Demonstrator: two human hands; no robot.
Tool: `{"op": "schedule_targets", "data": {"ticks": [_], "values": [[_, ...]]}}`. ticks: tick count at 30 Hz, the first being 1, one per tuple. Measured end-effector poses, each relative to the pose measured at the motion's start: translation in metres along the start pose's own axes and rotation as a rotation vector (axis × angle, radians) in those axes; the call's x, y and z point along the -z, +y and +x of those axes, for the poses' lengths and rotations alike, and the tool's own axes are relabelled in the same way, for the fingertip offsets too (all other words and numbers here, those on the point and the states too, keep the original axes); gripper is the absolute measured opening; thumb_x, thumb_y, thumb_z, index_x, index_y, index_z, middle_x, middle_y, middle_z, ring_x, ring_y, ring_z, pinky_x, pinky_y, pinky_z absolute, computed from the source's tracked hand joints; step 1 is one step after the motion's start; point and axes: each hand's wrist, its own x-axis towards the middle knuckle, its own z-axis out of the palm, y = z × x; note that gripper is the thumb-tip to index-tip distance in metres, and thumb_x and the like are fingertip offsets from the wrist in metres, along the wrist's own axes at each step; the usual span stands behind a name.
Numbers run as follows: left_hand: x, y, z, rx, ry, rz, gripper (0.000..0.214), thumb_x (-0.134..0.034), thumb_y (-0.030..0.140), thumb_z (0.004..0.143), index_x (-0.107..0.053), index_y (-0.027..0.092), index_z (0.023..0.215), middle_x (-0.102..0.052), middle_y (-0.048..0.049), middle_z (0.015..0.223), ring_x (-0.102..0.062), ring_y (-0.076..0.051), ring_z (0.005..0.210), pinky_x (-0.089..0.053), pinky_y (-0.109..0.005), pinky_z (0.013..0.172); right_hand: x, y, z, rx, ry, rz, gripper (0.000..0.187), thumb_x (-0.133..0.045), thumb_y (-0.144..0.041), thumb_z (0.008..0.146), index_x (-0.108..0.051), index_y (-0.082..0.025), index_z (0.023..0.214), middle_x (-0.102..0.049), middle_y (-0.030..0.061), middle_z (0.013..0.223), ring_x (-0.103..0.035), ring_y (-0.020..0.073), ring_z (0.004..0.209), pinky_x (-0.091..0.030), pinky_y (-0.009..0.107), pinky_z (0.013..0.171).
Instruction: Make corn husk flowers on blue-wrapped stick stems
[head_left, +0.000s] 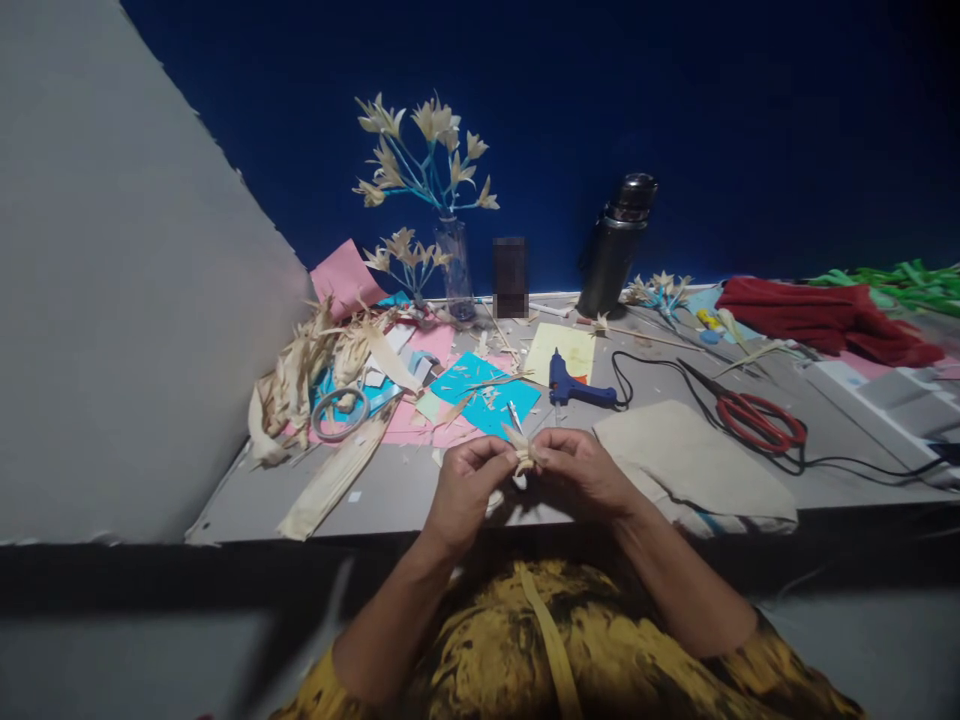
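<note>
Close to the table's front edge, my left hand (471, 482) and my right hand (579, 470) meet around a small corn husk flower (523, 450). Fingers of both hands are closed on its pale petals, partly hiding them. Just beyond the hands lies a blue sheet of paper (480, 392) strewn with husk scraps. A blue glue gun (574, 385) rests past my right hand, its black cord trailing right. Left of my left hand, a long flat corn husk (341, 480) reaches to the table edge.
Finished husk flowers stand in a clear bottle (454, 270) at the back. A dark thermos (615, 245) stands right of it. Red-handled scissors (761, 420), a folded beige cloth (697, 465), a roll of tape (340, 413) and a red cloth (817, 318) lie about.
</note>
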Motion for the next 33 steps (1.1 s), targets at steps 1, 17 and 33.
{"op": "schedule_targets", "data": {"ticks": [1,17,33], "values": [[0.000,0.000,0.000,0.024,-0.009,-0.024,0.019,-0.076,0.029,0.073,-0.067,0.014,0.064,-0.063,-0.0007,0.059,-0.052,-0.010,0.055,-0.040,-0.021,0.056,0.000,0.000,0.000,-0.029,-0.030,0.054,0.031,-0.085,-0.036,0.074,-0.067,-0.012,0.075,-0.061,0.0006,0.066,-0.037,0.0045,0.050,-0.027,0.019,0.049],[-0.003,0.000,0.006,0.336,-0.131,-0.344,0.027,-0.088,0.025,0.059,-0.066,0.014,0.070,-0.066,-0.0024,0.064,-0.062,-0.014,0.058,-0.049,-0.025,0.061,0.004,0.010,0.001,-0.185,-0.251,0.447,0.030,-0.086,-0.027,0.073,-0.064,-0.009,0.081,-0.043,-0.0094,0.055,-0.012,-0.0008,0.045,-0.018,0.014,0.047],[-0.007,0.010,0.010,0.278,-0.094,-0.235,0.026,-0.083,0.032,0.065,-0.063,0.015,0.066,-0.060,-0.0003,0.061,-0.053,-0.011,0.056,-0.044,-0.023,0.058,0.005,0.006,-0.002,-0.219,-0.192,0.380,0.032,-0.088,-0.028,0.069,-0.060,-0.011,0.075,-0.053,-0.0050,0.057,-0.018,-0.0013,0.042,-0.017,0.014,0.043]]}}
